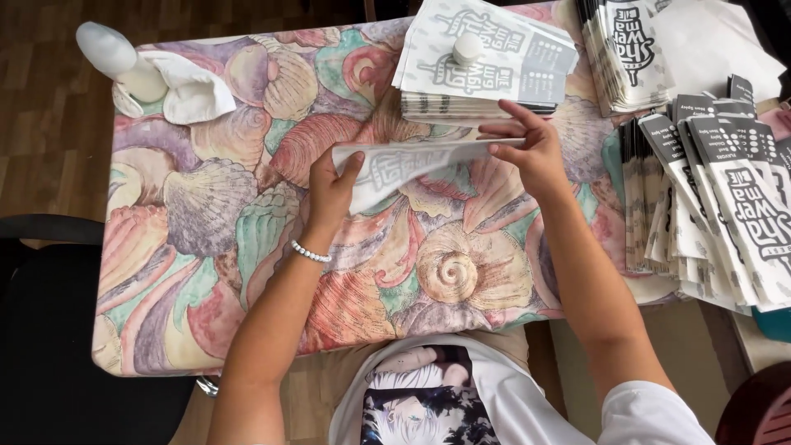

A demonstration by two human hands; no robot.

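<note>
Fingers (342, 169) of the left hand (329, 194) are pinching one end of a flat white paper bag with grey print (412, 165); the right hand (534, 148) is gripping the other end, index finger extended along its top edge. Bag is hanging level just above the shell-patterned pastel surface (206, 222), creased and slightly bowed. Behind it, a stack of matching bags (486, 70) is lying under a small white cap (467, 48).
</note>
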